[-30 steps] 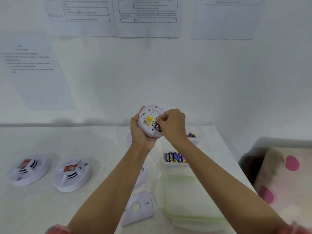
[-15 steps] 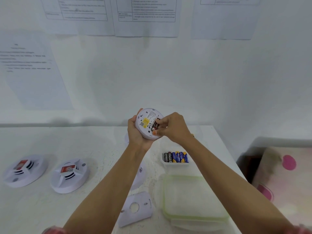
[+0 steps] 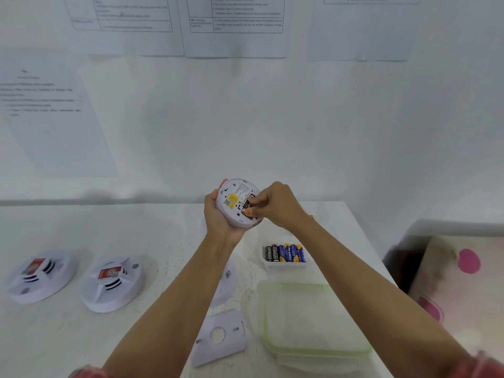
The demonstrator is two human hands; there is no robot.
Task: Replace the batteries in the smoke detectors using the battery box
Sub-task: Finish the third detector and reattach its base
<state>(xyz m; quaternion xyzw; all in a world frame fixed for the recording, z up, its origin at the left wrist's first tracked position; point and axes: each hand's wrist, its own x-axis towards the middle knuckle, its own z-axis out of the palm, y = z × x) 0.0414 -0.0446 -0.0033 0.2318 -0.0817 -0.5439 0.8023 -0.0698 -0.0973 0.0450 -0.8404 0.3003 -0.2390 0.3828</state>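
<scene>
White table (image 3: 81, 230) against a paper-hung wall; two smoke detectors (image 3: 111, 282) lie left, a third detector (image 3: 228, 279) under the arm; left hand (image 3: 218, 218) grips the raised fourth detector (image 3: 233, 199); right hand (image 3: 278, 205) pinches its battery (image 3: 247, 205); battery box (image 3: 285, 265) below.

Both bare arms reach forward and up from the bottom of the view and meet in the middle, the left arm (image 3: 174, 304) coming from the lower left and the right arm (image 3: 368, 282) from the lower right. The left hand (image 3: 218, 218) is held up with its palm cupped behind the round smoke detector (image 3: 234, 200) and its fingers curled round the edge. The right hand (image 3: 278, 205) is bent at the wrist with its back turned up, and its thumb and curled fingertips pinch the battery (image 3: 247, 205) in the smoke detector
</scene>
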